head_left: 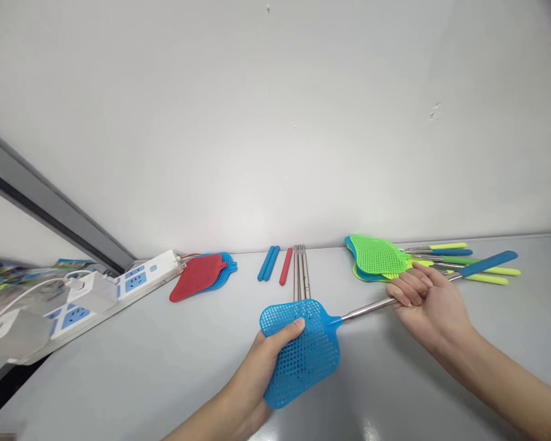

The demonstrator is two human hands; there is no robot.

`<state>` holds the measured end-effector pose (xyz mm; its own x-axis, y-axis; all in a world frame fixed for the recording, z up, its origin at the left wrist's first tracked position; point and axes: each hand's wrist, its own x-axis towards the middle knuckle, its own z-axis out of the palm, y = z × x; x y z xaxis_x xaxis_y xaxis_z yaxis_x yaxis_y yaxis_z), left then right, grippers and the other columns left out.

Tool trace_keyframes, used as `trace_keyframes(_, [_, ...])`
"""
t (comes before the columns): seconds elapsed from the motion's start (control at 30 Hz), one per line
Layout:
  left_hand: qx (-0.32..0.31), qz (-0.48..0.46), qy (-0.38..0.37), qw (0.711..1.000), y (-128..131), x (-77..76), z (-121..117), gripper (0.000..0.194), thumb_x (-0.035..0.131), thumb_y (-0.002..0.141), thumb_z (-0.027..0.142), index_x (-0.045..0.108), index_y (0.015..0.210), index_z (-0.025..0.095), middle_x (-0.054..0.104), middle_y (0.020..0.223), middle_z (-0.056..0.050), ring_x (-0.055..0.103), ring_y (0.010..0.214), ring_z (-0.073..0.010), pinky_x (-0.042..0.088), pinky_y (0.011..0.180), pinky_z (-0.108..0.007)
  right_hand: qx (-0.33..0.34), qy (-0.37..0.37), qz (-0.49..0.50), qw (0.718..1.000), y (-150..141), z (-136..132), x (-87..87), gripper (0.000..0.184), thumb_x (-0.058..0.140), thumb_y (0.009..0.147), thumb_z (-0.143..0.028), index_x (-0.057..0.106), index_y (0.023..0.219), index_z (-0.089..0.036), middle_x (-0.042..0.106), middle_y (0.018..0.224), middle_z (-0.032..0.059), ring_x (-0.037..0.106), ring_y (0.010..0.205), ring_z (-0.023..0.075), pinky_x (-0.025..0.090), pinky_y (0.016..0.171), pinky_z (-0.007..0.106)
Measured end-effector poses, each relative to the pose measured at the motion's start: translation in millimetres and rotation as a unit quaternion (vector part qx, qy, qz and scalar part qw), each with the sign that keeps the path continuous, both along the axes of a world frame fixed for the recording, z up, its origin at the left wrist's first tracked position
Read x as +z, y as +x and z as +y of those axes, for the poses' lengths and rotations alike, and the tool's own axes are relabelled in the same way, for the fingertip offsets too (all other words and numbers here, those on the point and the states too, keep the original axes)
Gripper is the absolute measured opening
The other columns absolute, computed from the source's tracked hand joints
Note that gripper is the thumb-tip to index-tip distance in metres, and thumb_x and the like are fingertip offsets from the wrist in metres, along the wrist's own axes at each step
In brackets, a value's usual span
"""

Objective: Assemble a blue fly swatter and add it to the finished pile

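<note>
A blue fly swatter (319,349) is held in both hands above the table. My left hand (261,373) grips its perforated head, thumb on top and fingers behind. My right hand (427,297) is closed round the metal rod, close to the blue handle (489,263), which points up to the right. Behind the swatter head, several bare metal rods (302,269) lie side by side. To their left are a red handle (285,266) and two blue handles (269,263). A red swatter head (199,275) overlaps a blue one (229,266) further left.
Several fly swatters with a green head (379,254) on top are stacked at the back right, handles pointing right. A white power strip (151,272) with plugs and cables runs along the left side. Behind the table (165,367) rises a white wall (275,122).
</note>
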<state>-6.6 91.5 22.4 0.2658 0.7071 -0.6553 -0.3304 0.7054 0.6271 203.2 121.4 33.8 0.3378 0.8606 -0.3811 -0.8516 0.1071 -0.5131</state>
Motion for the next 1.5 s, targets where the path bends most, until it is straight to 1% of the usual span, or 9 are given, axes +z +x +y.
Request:
trace_keyframes(0.2, [-0.008,-0.01,0.02,1.0,-1,-4.9,1,0.044,0.06,0.066,0.035,0.053,0.105,0.016,0.06,0.1,-0.012,0.061,0.077,-0.0223,0.048,0.071,-0.035,0.017,0.003,-0.021,1.0,4,5,-4.3,0.03,0.036,0.074,-0.011,0.015,0.055,-0.019,0.007,0.045,-0.0083,0.011,0.033,0.0056,0.018,0.031,0.019])
trace_keyframes(0.37, [-0.016,-0.016,0.036,0.999,0,-6.8,0,0.046,0.058,0.068,0.037,0.051,0.108,0.017,0.061,0.1,-0.012,0.06,0.081,-0.0239,0.047,0.073,-0.036,0.026,-0.019,0.002,0.999,10,8,-3.8,0.028,0.038,0.071,-0.011,0.017,0.054,-0.019,0.011,0.044,-0.0082,0.015,0.033,0.0055,0.021,0.031,0.019])
trace_keyframes(0.63, [0.002,-0.021,0.045,0.999,2,-4.1,0,0.045,0.058,0.068,0.036,0.051,0.109,0.017,0.059,0.104,-0.012,0.058,0.087,-0.0247,0.045,0.077,-0.037,0.062,-0.111,0.027,0.992,28,21,0.3,0.02,0.034,0.066,-0.005,0.022,0.058,-0.019,0.02,0.048,-0.0061,0.024,0.036,0.0062,0.026,0.034,0.019])
trace_keyframes(0.87, [0.013,-0.025,0.049,0.998,1,-1.9,1,0.044,0.058,0.068,0.035,0.052,0.108,0.016,0.059,0.104,-0.011,0.058,0.087,-0.0243,0.044,0.08,-0.037,-0.002,-0.132,0.034,0.991,63,36,8.2,0.017,0.027,0.07,-0.006,0.023,0.061,-0.019,0.022,0.05,-0.0053,0.027,0.037,0.0065,0.028,0.035,0.02])
trace_keyframes(1.13, [0.057,-0.027,0.024,0.998,1,-2.4,5,0.039,0.058,0.067,0.032,0.056,0.101,0.014,0.063,0.092,-0.011,0.061,0.077,-0.0234,0.048,0.068,-0.034,0.012,-0.139,0.025,0.99,69,37,9.0,0.019,0.021,0.078,-0.008,0.024,0.063,-0.02,0.023,0.053,-0.005,0.028,0.037,0.0058,0.031,0.036,0.022])
trace_keyframes(1.27, [0.13,-0.043,0.092,0.986,-6,1.3,16,0.024,0.052,0.071,0.032,0.06,0.082,0.013,0.065,0.068,-0.006,0.06,0.056,-0.019,0.048,0.049,-0.028,-0.009,-0.15,0.078,0.986,67,39,5.2,0.019,0.021,0.076,-0.007,0.025,0.063,-0.021,0.024,0.052,-0.0043,0.029,0.036,0.0066,0.031,0.033,0.022])
trace_keyframes(1.33, [0.142,-0.055,0.132,0.979,-12,2.6,20,0.027,0.045,0.074,0.034,0.059,0.07,0.012,0.062,0.057,-0.006,0.058,0.048,-0.0192,0.045,0.043,-0.028,-0.019,-0.149,0.105,0.983,64,38,4.7,0.019,0.022,0.077,-0.008,0.027,0.064,-0.021,0.027,0.052,-0.0038,0.029,0.036,0.0067,0.031,0.033,0.022])
trace_keyframes(1.43, [0.156,-0.075,0.176,0.969,-17,1.0,24,0.03,0.038,0.075,0.032,0.056,0.062,0.012,0.061,0.054,-0.007,0.057,0.047,-0.0203,0.044,0.042,-0.029,0.003,-0.129,0.129,0.983,58,33,5.4,0.017,0.022,0.079,-0.012,0.034,0.069,-0.02,0.033,0.054,-0.0023,0.035,0.04,0.0073,0.037,0.036,0.023])
trace_keyframes(1.5, [0.173,-0.08,0.203,0.96,-18,-2.3,24,0.024,0.039,0.074,0.027,0.057,0.065,0.013,0.062,0.059,-0.006,0.058,0.05,-0.0191,0.045,0.043,-0.028,0.019,-0.138,0.135,0.981,52,30,6.2,0.018,0.022,0.08,-0.014,0.037,0.073,-0.019,0.035,0.056,-0.0016,0.038,0.042,0.0078,0.04,0.039,0.024])
